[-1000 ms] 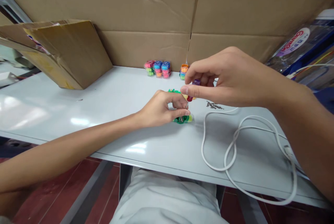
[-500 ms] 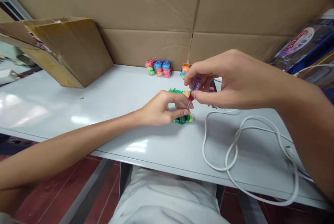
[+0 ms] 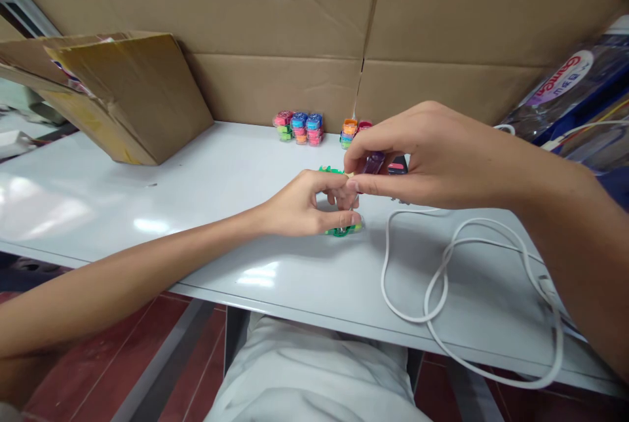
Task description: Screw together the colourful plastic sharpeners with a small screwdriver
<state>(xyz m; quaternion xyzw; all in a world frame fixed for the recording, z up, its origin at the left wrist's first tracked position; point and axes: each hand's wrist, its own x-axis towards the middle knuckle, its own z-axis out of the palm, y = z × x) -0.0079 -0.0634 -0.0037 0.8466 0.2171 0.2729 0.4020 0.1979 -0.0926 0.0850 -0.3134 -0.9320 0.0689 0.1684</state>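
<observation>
My right hand (image 3: 417,163) is closed around a screwdriver (image 3: 374,162) with a clear purple handle, which lies tilted among the fingers. Its tip points down toward my left hand (image 3: 309,206), and the two hands' fingertips meet. With thumb and fingers curled, my left hand grips a small green plastic piece (image 3: 343,231) just above or on the table; the fingers cover most of it. Behind those fingers shows another green plastic piece (image 3: 330,170), and I cannot tell whether the two are joined. A black and pink object (image 3: 397,165) lies partly hidden behind my right hand.
Small stacked colourful plastic items (image 3: 307,129) stand against the cardboard wall (image 3: 275,29), with more stacks (image 3: 348,132) to their right. An open cardboard box (image 3: 142,101) is at left. A looped white cable (image 3: 445,278) crosses the table's right side and hangs over its front edge.
My right hand has shifted slightly left, its fingertips now at my left fingers. The screwdriver handle has tipped lower and sits deeper in the hand. My left hand stays nearly still.
</observation>
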